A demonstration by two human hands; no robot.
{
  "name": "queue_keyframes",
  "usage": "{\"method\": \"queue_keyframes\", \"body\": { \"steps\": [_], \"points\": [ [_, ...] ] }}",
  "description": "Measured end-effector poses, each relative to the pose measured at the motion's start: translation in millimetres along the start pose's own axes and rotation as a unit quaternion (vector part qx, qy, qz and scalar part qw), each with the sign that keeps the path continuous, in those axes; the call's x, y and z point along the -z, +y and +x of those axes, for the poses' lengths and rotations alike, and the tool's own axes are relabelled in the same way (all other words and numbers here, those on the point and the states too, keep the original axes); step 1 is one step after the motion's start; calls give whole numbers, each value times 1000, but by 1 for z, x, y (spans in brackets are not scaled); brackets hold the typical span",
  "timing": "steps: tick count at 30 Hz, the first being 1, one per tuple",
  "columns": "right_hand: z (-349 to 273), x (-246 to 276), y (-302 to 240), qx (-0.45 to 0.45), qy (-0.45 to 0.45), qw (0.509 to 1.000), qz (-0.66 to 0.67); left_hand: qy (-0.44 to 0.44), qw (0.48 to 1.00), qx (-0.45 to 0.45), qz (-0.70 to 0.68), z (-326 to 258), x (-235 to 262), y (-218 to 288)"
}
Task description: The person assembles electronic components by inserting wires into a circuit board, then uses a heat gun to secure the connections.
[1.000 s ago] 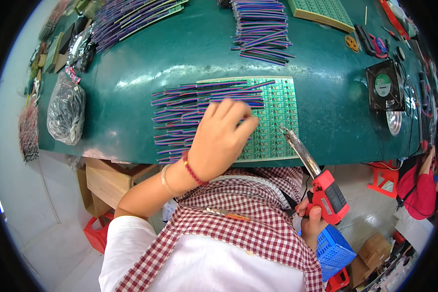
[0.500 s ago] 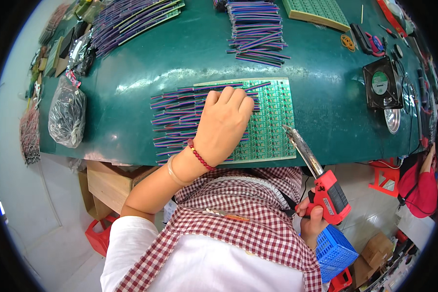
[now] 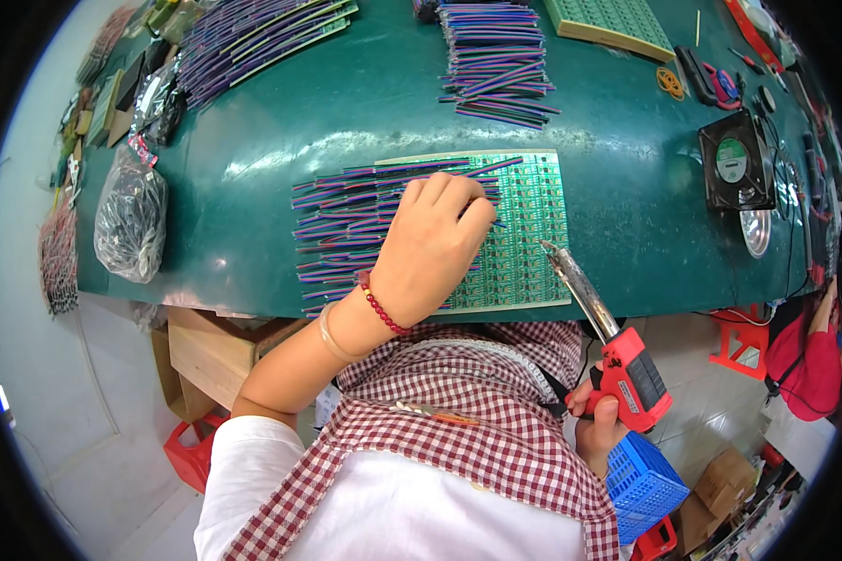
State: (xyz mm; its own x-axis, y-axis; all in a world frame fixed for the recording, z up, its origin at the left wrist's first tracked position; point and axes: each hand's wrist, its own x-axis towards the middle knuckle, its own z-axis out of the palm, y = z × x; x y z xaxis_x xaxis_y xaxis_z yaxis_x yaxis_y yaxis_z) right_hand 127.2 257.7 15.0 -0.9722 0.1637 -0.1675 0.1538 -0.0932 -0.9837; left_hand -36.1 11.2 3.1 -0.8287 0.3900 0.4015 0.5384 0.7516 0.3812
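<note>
A green panel of small circuit boards point(image 3: 529, 271) lies near the table's front edge. Bundles of thin multicoloured wires point(image 3: 341, 224) cover its left part and stick out past its left side. My left hand point(image 3: 437, 234) is over the middle of the panel, fingers bent down and closed. A short wire end shows beside its fingers; the fingertips themselves are hidden. In my right hand point(image 3: 601, 430), in front of the table edge, is a red and black soldering gun point(image 3: 631, 374). Its metal tip points up and left, over the panel's right edge.
Bundled wires point(image 3: 496, 61) and a stack of green panels point(image 3: 613, 23) lie at the back. A black fan point(image 3: 737, 161) stands at the right, and a plastic bag of dark parts point(image 3: 131, 220) at the left. Below right is a blue basket point(image 3: 646, 486).
My left hand has shifted slightly down on the panel, with its forefinger more bent and lower. The soldering gun has moved a little to the left.
</note>
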Motion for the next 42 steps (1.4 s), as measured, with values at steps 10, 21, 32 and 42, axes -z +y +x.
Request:
{"method": "queue_keyframes", "body": {
  "steps": [10, 21, 32, 42],
  "points": [
    [-6, 6, -1, -76, -34, 996, 39, -10, 994, -62, -92, -44, 24, 11],
    [-4, 4, 2, -96, -32, 993, 58, -43, 997, -24, -64, -55, 13, 11],
    [-3, 3, 0, -90, -34, 995, 34, -21, 994, -69, -83, -52, 17, 11],
    [-9, 4, 6, -120, -47, 991, 28, 9, 996, -40, -78, -57, 9, 12]
  ]
}}
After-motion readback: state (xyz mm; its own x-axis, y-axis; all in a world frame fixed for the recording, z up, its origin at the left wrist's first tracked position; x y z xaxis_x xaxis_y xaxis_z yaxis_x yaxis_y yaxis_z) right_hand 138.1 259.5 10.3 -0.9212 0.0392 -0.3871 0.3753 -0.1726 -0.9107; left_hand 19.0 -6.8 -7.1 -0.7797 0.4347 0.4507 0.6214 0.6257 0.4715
